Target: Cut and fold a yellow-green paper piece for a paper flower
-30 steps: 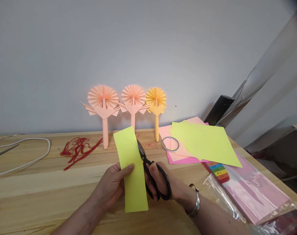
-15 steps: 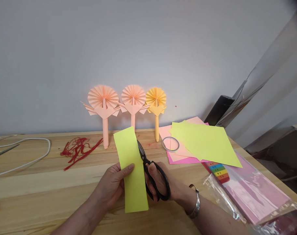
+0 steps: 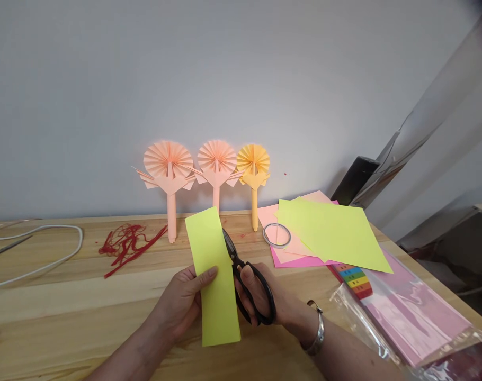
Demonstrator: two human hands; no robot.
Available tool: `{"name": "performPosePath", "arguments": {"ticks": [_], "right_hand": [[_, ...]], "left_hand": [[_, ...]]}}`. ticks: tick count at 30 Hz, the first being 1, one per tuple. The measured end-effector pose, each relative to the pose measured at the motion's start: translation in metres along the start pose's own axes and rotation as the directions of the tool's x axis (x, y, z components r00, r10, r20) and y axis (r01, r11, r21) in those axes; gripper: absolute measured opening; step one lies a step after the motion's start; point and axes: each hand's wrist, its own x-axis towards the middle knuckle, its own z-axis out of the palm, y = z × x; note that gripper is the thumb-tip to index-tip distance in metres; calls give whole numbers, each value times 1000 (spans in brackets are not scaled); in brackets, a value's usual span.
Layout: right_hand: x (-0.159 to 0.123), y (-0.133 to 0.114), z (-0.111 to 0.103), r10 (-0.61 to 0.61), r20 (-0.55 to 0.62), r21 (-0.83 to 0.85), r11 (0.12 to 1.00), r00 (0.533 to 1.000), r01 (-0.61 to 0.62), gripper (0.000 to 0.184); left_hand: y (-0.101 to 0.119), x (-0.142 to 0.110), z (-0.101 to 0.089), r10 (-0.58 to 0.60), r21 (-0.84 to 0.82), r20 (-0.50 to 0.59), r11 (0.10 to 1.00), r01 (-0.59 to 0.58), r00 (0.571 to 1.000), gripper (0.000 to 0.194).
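A long yellow-green paper strip (image 3: 215,312) is pinched in my left hand (image 3: 185,293), thumb on its front face and fingers behind. It stands tilted above the table, its lower edge looking layered or folded. My right hand (image 3: 260,291) is closed around the handles of black scissors (image 3: 269,296). The scissor blades point up and to the left along the strip's right edge, and the lower blade is partly hidden by the paper. Behind the strip, two peach paper figures (image 3: 171,211) with round pleated fans and one orange-yellow figure (image 3: 254,203) lean against the wall.
Red cords (image 3: 127,246) lie in a tangle at left, near a white cable (image 3: 80,241). At right are yellow-green sheets (image 3: 336,230) over pink ones, a roll of tape (image 3: 276,246) and a plastic paper packet (image 3: 424,312). A black cylinder (image 3: 356,180) leans by the wall.
The view has shifted very slightly. Both hands, the strip and the scissors keep nearly the same position.
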Motion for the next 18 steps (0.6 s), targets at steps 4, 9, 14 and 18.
{"name": "performPosePath", "arguments": {"ticks": [4,9,14,18], "right_hand": [[-1,1,0,-28,-2,1,1000,1000,28,58],[-3,5,0,10,-9,3,1000,1000,-10,59],[-6,3,-2,27,4,-9,1000,1000,-27,59],[-6,3,-3,6,5,-21,1000,1000,-6,62]], "left_hand": [[0,-1,0,0,-10,7,1000,0,1000,18],[1,-2,1,-6,-15,1,1000,6,1000,17],[2,-2,2,-8,4,-4,1000,8,1000,17],[0,0,-1,-3,-2,11,1000,3,1000,19]]}}
